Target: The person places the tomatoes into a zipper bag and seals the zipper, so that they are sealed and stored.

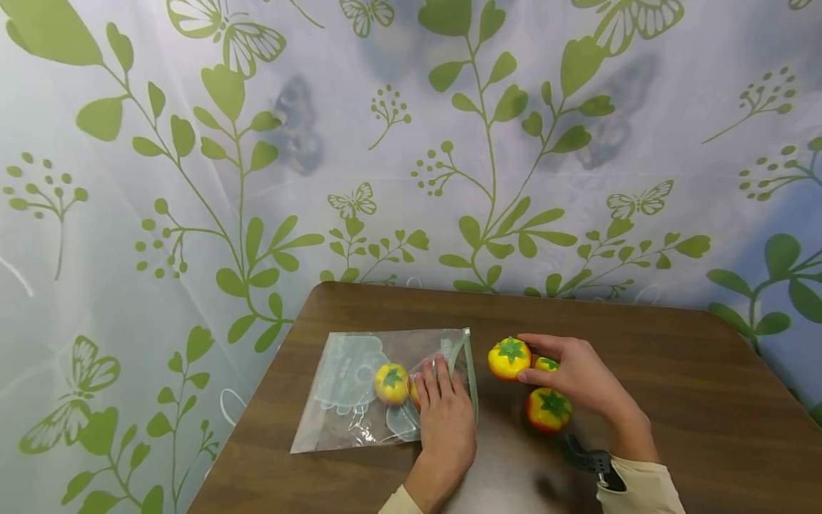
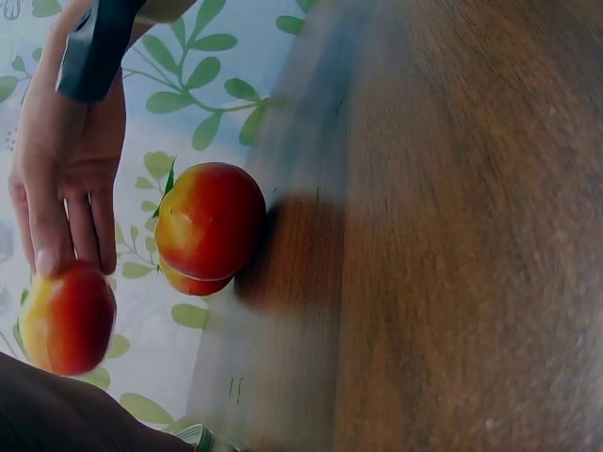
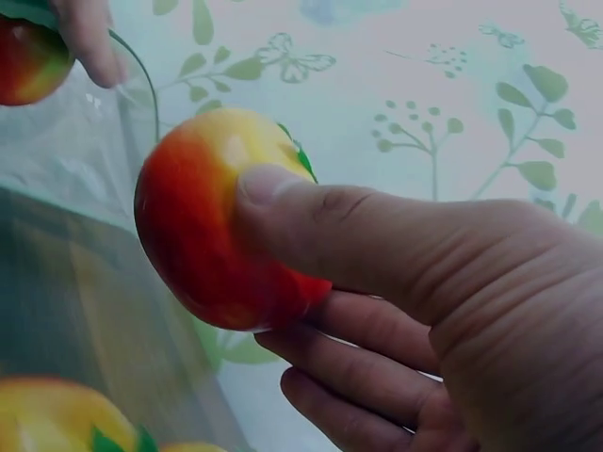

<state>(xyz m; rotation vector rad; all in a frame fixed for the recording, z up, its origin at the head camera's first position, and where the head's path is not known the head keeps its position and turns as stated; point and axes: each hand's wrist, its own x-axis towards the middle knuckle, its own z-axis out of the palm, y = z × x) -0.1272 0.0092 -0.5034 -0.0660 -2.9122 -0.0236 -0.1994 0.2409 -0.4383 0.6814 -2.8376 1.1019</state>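
My right hand (image 1: 581,371) pinches a red-and-yellow tomato (image 1: 509,358) with a green leafy top between thumb and fingers, just right of the bag's mouth. In the right wrist view the thumb presses on the side of this tomato (image 3: 221,221). A clear zip bag (image 1: 311,428) lies flat to the left, its green zip edge facing right. My left hand (image 1: 443,425) rests on the bag with its fingers extended. Inside the bag sits one tomato (image 1: 391,383); a second bagged tomato (image 1: 414,392) is mostly hidden by the left fingers.
Two more tomatoes stand on the brown table (image 1: 674,371): a nearer tomato (image 1: 549,409) below the right hand, and a farther tomato (image 1: 546,364) partly behind its fingers. A curtain (image 1: 385,164) with leaves and butterflies hangs behind the table's back edge.
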